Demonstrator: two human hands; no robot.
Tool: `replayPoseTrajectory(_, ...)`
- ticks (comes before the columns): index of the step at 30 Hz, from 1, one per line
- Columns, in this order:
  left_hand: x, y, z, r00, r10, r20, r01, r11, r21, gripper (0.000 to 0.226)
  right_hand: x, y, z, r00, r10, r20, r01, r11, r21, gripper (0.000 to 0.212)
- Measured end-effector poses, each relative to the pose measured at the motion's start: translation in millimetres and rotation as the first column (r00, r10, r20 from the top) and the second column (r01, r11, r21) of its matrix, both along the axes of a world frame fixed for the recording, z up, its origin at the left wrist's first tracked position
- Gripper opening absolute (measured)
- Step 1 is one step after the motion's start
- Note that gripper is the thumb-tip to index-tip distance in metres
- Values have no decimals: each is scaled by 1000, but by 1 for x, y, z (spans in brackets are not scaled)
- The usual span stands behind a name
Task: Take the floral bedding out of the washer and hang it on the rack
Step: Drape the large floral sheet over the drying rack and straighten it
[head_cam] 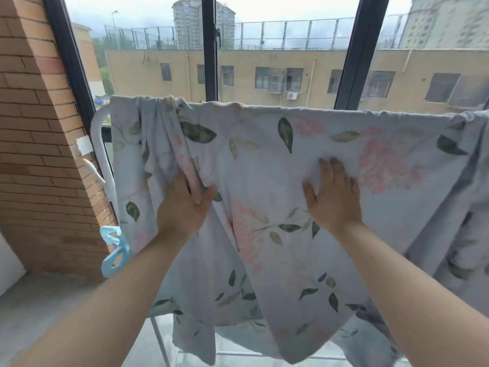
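Two bare hands are on the fabric here. The left hand (182,207) grips a bunched vertical fold of the pale blue-grey bedding printed with pink blossoms and dark green leaves (264,154), with the fold caught between the thumb and the curled fingers. The right hand (333,197) lies flat against the sheet further right, fingers straight and a bit spread, palm pressed onto the cloth and holding nothing.

The bedding is draped over the top bar of the white tubular drying rack (96,133). Its upper edge runs along that bar above both hands, and the rest hangs down past the wrists toward the floor. It's gathered and wrinkly on the left above the left hand, and smoother under and around the right one. More of it droops off to the far right.

A light blue plastic clip-type hanger (115,250) dangles at the rack's left side, just left of the left forearm. Beyond that is a red-brown brick wall (31,128), and grey concrete flooring (39,300) sits below. Behind the rack there's a dark-framed window (210,49), with a tan building (264,72) outside.
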State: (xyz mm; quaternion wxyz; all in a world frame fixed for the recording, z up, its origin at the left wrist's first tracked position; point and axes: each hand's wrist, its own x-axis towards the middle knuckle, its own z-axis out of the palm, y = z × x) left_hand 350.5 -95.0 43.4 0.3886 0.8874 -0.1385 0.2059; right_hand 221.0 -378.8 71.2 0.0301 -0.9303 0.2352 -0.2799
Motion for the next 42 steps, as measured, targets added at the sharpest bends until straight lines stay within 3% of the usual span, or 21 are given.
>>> replayPoseTrajectory(5,-4,-8,-17,987,19,-160,0,993,117,39,-11,29,-27,967,63,-249,-48,997,64,71)
replayPoseTrajectory(8,-13,-5,-18,991,44,-124,-17,978,209,37,-14,58,-32,898,90,-430,-86,996,30,81)
replayPoseTrajectory(11,-13,2,-14,993,43,-114,-9,958,286,38,-8,84,-29,853,102,-511,-148,988,-50,75)
replayPoseTrajectory(18,1,17,2,985,36,-168,25,937,348,42,27,131,-25,878,147,-455,-221,969,-112,61)
replayPoseTrajectory(21,9,20,-5,994,24,-106,25,898,440,44,42,139,-25,876,131,-464,-220,965,-142,30)
replayPoseTrajectory(22,10,20,-8,996,30,-89,13,894,448,45,46,139,-24,860,104,-499,-214,962,-169,29)
replayPoseTrajectory(25,20,26,-23,998,21,-54,7,884,468,42,54,140,-34,842,63,-536,-175,972,-159,44)
replayPoseTrajectory(30,34,38,-45,1000,2,-20,9,835,551,40,58,123,-66,894,81,-441,-164,975,-153,32)
replayPoseTrajectory(33,40,42,-58,999,-11,-30,27,822,568,40,62,118,-70,922,12,-387,-76,986,-151,63)
replayPoseTrajectory(35,44,43,-68,998,-25,-52,51,819,571,40,65,114,-64,911,-44,-410,-48,976,-211,72)
replayPoseTrajectory(42,43,46,-98,992,4,-127,76,780,621,32,67,103,-58,868,-118,-483,-8,968,-251,59)
